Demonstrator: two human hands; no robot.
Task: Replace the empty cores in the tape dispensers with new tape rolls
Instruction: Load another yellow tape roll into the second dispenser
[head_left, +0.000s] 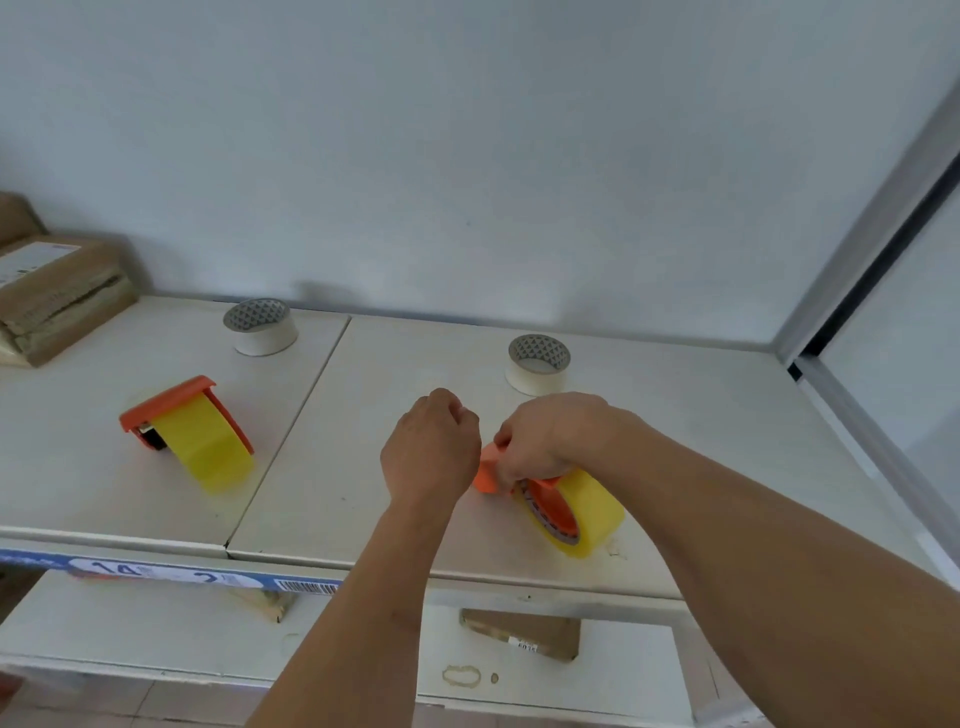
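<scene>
Right hand pinched shut on orange dispenser carrying yellow tape roll, table at 5 o'clock. Left hand curled at its 9 o'clock; contents cannot tell. Likely light, stiff plastic; sticky tape end. Best gripped by frame sides.

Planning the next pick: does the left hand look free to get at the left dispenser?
Probably yes: the left hand holds nothing visible, and bare shelf lies between it and the left dispenser.
</scene>
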